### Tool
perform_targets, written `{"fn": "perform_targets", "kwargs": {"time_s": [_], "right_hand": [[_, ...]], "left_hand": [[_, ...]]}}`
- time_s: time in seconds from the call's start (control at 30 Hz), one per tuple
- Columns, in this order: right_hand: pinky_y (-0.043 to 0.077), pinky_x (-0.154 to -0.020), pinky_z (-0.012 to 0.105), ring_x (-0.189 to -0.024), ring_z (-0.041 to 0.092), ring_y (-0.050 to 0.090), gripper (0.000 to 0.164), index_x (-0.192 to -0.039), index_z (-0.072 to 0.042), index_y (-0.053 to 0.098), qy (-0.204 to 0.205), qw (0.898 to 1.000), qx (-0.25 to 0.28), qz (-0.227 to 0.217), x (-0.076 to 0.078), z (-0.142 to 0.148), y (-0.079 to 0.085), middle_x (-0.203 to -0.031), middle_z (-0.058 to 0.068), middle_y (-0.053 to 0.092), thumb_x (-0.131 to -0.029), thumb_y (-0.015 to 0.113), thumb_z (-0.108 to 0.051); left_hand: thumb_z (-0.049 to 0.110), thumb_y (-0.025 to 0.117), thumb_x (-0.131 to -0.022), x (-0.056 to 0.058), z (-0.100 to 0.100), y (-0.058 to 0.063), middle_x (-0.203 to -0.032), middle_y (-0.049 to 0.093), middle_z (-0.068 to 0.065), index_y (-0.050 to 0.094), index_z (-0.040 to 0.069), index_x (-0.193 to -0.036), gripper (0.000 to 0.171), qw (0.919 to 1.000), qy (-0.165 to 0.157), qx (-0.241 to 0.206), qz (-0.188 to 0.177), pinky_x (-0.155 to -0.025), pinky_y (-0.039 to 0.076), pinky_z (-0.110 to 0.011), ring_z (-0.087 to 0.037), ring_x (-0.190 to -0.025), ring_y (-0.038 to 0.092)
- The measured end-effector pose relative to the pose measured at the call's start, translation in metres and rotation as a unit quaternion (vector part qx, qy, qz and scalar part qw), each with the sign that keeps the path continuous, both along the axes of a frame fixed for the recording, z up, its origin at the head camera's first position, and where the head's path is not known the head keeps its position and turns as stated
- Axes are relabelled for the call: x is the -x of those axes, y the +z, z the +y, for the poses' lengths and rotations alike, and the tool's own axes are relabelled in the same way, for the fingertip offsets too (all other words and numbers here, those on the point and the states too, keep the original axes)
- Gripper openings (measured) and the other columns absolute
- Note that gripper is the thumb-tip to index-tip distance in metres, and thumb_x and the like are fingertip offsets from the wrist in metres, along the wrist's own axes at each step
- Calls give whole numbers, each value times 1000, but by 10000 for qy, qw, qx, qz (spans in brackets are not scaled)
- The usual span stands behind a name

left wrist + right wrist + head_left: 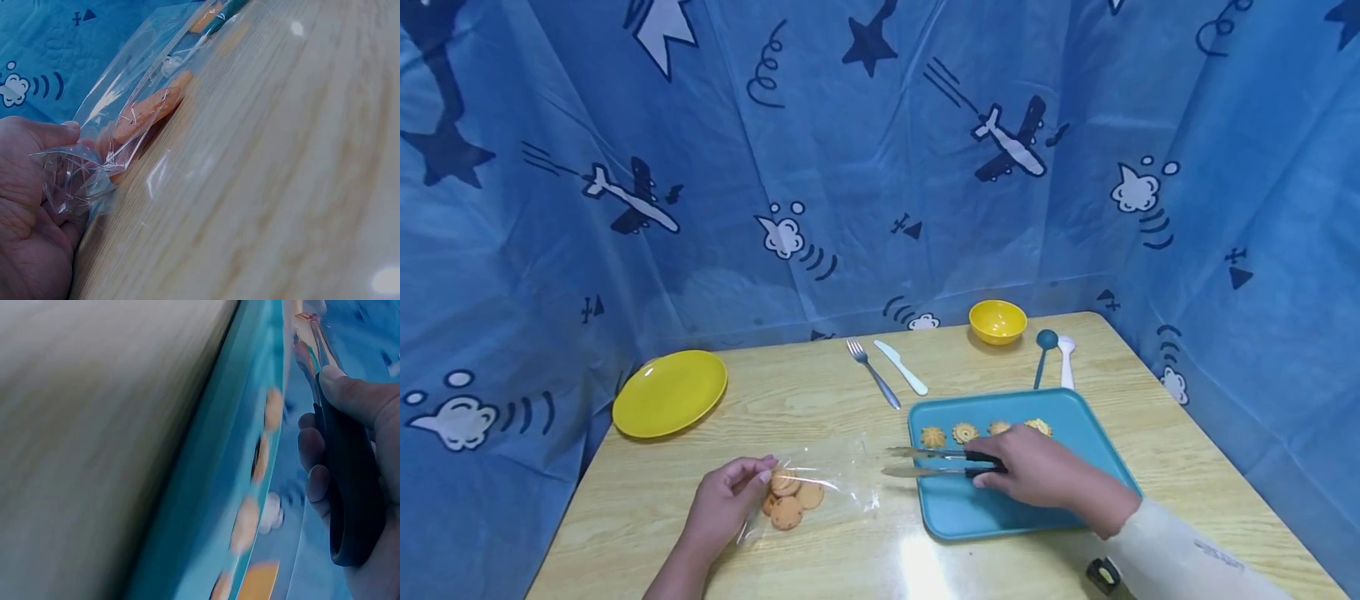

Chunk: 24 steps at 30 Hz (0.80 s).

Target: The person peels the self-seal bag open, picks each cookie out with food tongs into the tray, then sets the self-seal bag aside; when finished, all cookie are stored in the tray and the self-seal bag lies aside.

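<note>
My left hand pinches the near-left edge of a clear plastic bag lying on the table. Inside are several round cookies, bunched close to my fingers. The left wrist view shows crumpled film between thumb and fingers. Metal tongs with black handles are gripped in my right hand, above a teal tray. Their two arms stand apart with nothing between the tips, which point left toward the bag. Along the tray's far side sits a row of several cookies, partly behind my right hand.
A yellow plate lies at the table's far left. Behind the tray are a fork, a white knife, a yellow bowl, a dark green ladle and a white spoon. Blue patterned cloth hangs around the table.
</note>
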State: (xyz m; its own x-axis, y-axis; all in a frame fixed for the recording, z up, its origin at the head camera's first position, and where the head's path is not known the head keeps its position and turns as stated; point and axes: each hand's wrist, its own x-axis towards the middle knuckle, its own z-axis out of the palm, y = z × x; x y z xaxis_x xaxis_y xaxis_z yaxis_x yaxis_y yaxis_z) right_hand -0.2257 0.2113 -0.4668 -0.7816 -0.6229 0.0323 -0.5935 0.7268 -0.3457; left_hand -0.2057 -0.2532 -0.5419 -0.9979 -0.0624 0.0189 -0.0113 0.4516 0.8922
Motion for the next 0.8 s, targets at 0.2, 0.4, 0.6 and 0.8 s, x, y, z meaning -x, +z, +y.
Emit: {"fn": "perform_targets", "kwargs": {"time_s": [0.2,0.4,0.6,0.8], "right_hand": [[43,-59,22,-58,0,45,45,-132,-17,68,742,9970,-231,-47,15,-53,1,-78,-15,66,-94,75,-39],[47,-62,21,-56,0,45,48,-137,-22,64,1008,9941,-325,-213,23,-82,-4,-74,-13,65,-94,75,-40],[43,-55,19,-54,1,42,38,-130,-22,67,1222,9919,-288,-186,30,-97,-7,-67,-16,54,-95,74,-34],[42,-55,18,-56,-1,45,32,-123,-21,68,1410,9898,-136,-135,35,-105,-10,-74,-17,58,-94,75,-32]], "left_hand": [[28,71,-98,-1,0,3,-129,72,4,71,15,-102,14,10000,-17,-29,-63,-105,49,-16,-16,-128,64],[28,70,-98,-3,1,5,-129,72,2,71,13,-102,16,9999,-73,-127,-65,-104,48,-13,-16,-128,64],[28,71,-98,-3,0,5,-128,72,2,71,13,-102,15,9999,-69,-125,-76,-103,48,-11,-15,-127,64],[30,71,-97,-1,-2,2,-128,72,2,71,12,-101,18,9997,-109,-212,-15,-101,47,-9,-14,-126,65]]}}
